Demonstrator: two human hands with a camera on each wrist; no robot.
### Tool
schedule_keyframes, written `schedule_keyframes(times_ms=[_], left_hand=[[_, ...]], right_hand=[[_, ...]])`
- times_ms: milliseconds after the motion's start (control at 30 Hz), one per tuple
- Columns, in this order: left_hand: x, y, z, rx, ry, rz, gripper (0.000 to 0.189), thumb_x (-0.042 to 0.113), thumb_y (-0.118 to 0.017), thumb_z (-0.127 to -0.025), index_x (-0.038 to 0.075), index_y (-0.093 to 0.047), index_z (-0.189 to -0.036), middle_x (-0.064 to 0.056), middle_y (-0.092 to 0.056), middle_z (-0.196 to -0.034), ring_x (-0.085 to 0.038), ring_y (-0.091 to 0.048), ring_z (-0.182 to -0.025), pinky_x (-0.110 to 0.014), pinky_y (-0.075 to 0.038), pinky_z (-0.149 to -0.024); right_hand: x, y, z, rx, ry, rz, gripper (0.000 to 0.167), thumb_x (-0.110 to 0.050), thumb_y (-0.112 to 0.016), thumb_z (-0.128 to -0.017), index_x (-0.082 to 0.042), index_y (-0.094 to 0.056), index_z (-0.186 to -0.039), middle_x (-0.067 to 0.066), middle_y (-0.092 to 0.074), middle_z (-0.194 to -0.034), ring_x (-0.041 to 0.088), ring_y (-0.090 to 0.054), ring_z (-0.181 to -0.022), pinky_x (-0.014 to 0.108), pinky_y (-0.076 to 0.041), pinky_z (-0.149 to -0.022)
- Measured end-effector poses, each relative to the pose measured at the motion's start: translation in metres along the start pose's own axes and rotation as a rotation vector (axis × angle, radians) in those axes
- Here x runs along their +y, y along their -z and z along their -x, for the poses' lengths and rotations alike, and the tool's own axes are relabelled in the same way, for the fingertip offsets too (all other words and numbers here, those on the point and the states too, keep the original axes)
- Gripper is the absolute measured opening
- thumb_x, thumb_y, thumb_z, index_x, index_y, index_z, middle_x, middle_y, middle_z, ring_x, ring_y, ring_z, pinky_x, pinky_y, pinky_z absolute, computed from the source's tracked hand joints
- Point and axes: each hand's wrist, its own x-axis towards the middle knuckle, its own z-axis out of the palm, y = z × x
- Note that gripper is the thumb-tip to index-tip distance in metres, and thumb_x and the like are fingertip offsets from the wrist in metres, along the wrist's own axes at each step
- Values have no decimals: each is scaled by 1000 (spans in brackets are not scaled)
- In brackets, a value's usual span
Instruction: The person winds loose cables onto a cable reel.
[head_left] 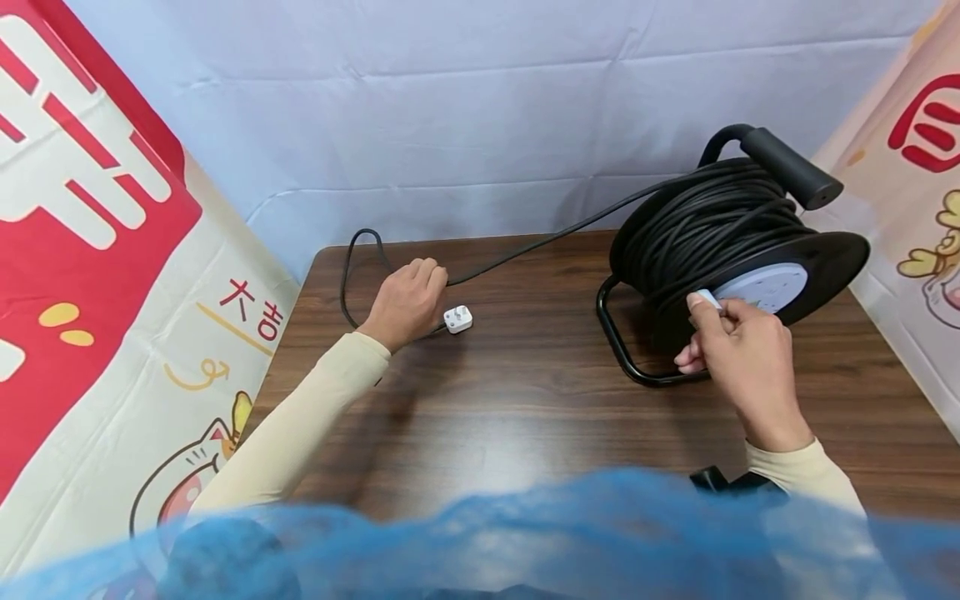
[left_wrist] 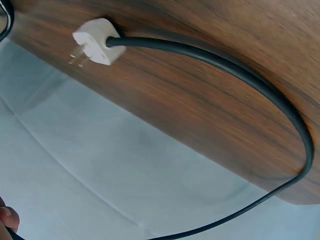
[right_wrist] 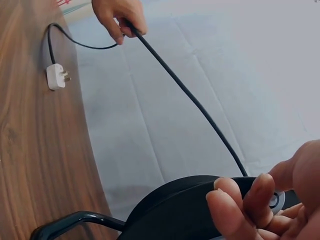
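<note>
A black cable reel stands on the right of the wooden table, wound with many turns of black cable. My left hand grips the free cable, which runs taut from the reel; the right wrist view also shows this hold. Beyond the hand the cable loops back to a white plug, lying on the table with its pins exposed. On the reel's near side my right hand pinches a small pale knob beside the light grey socket face. Its fingers hide much of the knob.
The reel has a black carrying handle on top and a tubular foot on the wooden table. Pale cloth hangs behind the table, with printed cloth on both sides. Blue translucent material crosses the bottom of the head view.
</note>
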Motion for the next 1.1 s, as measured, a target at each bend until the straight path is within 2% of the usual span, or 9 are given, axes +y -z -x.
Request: schedule_keyframes(times_ms=[233,500,700,867,1100], left_hand=[[13,5,-4,0,1,7,17,5,-45,-98,4,-49,-82,-8,-40,-74,-20,-37,-61,-31,-35,-50],[19,7,-6,16,-32,0,12,5,-54,-94,3,-51,-83,-9,-45,-76,-21,-42,-63,-31,-37,-51],[21,7,1,24,-22,2,13,5,-55,-92,4,-51,-80,-8,-44,-74,-21,-40,-60,-30,-35,-50],[20,5,7,36,-16,16,12,4,-53,-91,3,-50,-79,-8,-42,-73,-21,-39,-59,-31,-35,-49],[22,3,6,40,-7,18,14,5,-50,-94,3,-50,-80,-7,-41,-73,-21,-40,-59,-31,-36,-50]], right_hand=[[-5,3,-3,27,-48,-60,43,-38,-54,-105,2,-62,-90,-3,-65,-55,7,-66,-47,17,-53,-52],[-9,5,-5,62,-89,-134,49,-39,-56,-104,5,-61,-83,0,-63,-53,11,-66,-45,22,-54,-49],[-13,7,-7,115,-129,-185,52,-42,-55,-103,8,-63,-89,1,-60,-55,12,-66,-47,24,-55,-51],[-13,9,-10,147,-158,-315,48,-39,-60,-101,7,-65,-90,4,-56,-53,14,-65,-44,26,-55,-49],[-12,11,-10,158,-154,-531,42,-31,-67,-99,10,-65,-90,7,-53,-53,16,-63,-44,27,-55,-47]])
